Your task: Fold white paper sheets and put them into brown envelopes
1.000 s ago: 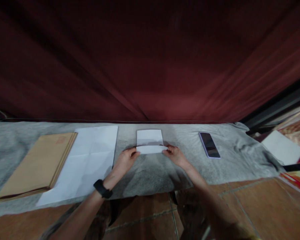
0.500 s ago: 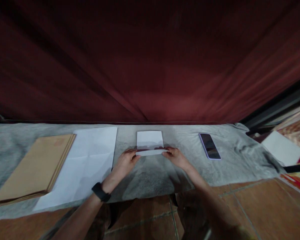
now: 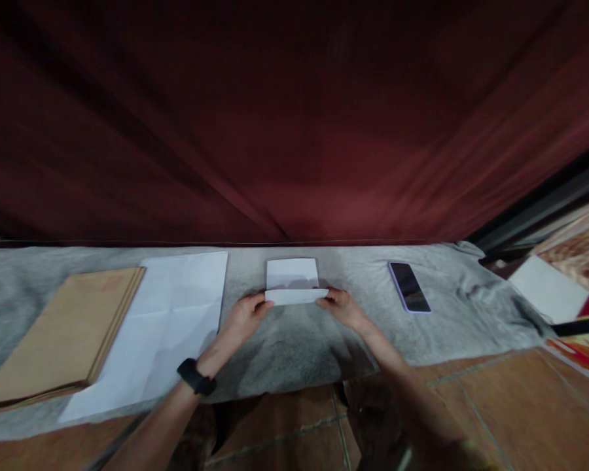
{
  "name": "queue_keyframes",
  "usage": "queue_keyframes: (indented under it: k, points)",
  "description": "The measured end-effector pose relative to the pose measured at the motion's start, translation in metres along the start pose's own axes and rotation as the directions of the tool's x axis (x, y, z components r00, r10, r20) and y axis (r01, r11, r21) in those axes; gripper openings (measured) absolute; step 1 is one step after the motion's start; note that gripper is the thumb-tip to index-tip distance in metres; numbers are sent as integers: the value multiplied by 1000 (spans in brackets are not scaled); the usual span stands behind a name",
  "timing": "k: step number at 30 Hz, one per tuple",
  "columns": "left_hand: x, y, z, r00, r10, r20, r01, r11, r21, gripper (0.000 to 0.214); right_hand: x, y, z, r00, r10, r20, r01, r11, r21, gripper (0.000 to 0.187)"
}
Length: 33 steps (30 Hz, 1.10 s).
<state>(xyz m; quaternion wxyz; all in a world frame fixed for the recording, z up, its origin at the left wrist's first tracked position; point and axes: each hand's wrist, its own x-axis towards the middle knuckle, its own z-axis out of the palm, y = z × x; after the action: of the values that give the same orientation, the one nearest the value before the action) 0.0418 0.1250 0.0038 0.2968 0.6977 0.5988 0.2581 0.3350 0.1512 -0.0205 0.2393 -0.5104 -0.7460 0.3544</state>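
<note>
A small folded white paper [image 3: 292, 273] lies on the grey cloth [image 3: 285, 340] in front of me. Its near edge is turned up into a narrow flap. My left hand [image 3: 245, 314] pinches the flap's left end, and a black watch [image 3: 195, 377] sits on that wrist. My right hand [image 3: 341, 306] pinches the flap's right end. Both hands rest low on the cloth with fingers closed on the paper.
A large creased white sheet [image 3: 161, 327] lies to the left, partly under a stack of brown envelopes [image 3: 61, 337]. A dark phone [image 3: 409, 286] lies to the right. A red curtain [image 3: 294, 118] hangs behind. Tiled floor [image 3: 495, 405] shows in front, and white paper [image 3: 547, 289] at far right.
The hands stay at the two ends of the near edge; the turned-up flap dipped lower, then stands a little higher again. The view has shifted slightly.
</note>
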Motion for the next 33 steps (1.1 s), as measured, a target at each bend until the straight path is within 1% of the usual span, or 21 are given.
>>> queue_keyframes:
  k: [3, 8, 13, 14, 16, 18, 19, 21, 23, 25, 26, 27, 29, 30, 31, 33]
  points:
    - [1, -1, -1, 1000, -9, 23, 10, 1000, -17, 28, -1, 1, 1, 1000, 15, -14, -15, 1000, 13, 17]
    - [0, -4, -5, 993, -17, 117, 20, 1000, -19, 30, -3, -1, -3, 999, -8, 43, 5, 998, 56, 18]
    - [-4, -2, -7, 994, 26, 102, -28, 999, 19, 27, -5, 1, -8, 995, 17, 102, -23, 998, 63, 24]
    - [-5, -2, -7, 994, 38, 107, -42, 999, 34, 27, -6, 2, -9, 993, 7, 114, -16, 997, 77, 23]
    - [-6, -5, -6, 987, 85, 136, -92, 995, 45, 24, -8, 4, -12, 990, -54, 134, 39, 993, 111, 19]
    - [-6, -9, -4, 969, 168, 182, -177, 984, 33, 17, -10, 8, -17, 978, -136, 157, 115, 983, 140, 25]
    - [-6, -12, -3, 956, 211, 204, -221, 975, 28, 21, -11, 9, -20, 973, -160, 164, 136, 979, 149, 30]
    - [-7, -15, -1, 936, 266, 231, -280, 959, 32, 35, -12, 10, -25, 977, -144, 159, 121, 982, 147, 37]
    - [-10, -15, -1, 930, 274, 244, -293, 955, 46, 43, -11, 6, -26, 990, -88, 107, 74, 989, 127, 38]
    - [-13, -13, -2, 926, 270, 263, -290, 956, 40, 47, -8, -3, -19, 997, -67, 35, 63, 993, 103, 36]
    - [-15, -12, -3, 922, 270, 278, -289, 957, 28, 49, -7, -10, -13, 996, -84, 10, 83, 993, 89, 35]
    - [-17, -11, -4, 918, 270, 291, -285, 958, 11, 50, -5, -17, -5, 993, -121, 11, 120, 991, 59, 35]
    - [-18, -11, -5, 920, 266, 288, -269, 963, -32, 52, -5, -30, 15, 965, -254, 63, 258, 964, -70, 36]
    - [-17, -11, -4, 931, 259, 258, -254, 966, -52, 51, -5, -35, 25, 947, -306, 101, 318, 936, -153, 38]
    - [-14, -11, -4, 946, 246, 211, -237, 969, -66, 50, -6, -40, 35, 935, -329, 133, 352, 906, -234, 42]
    - [-5, -12, -1, 980, 191, 60, -188, 980, -63, 46, -10, -45, 52, 935, -318, 157, 354, 857, -375, 51]
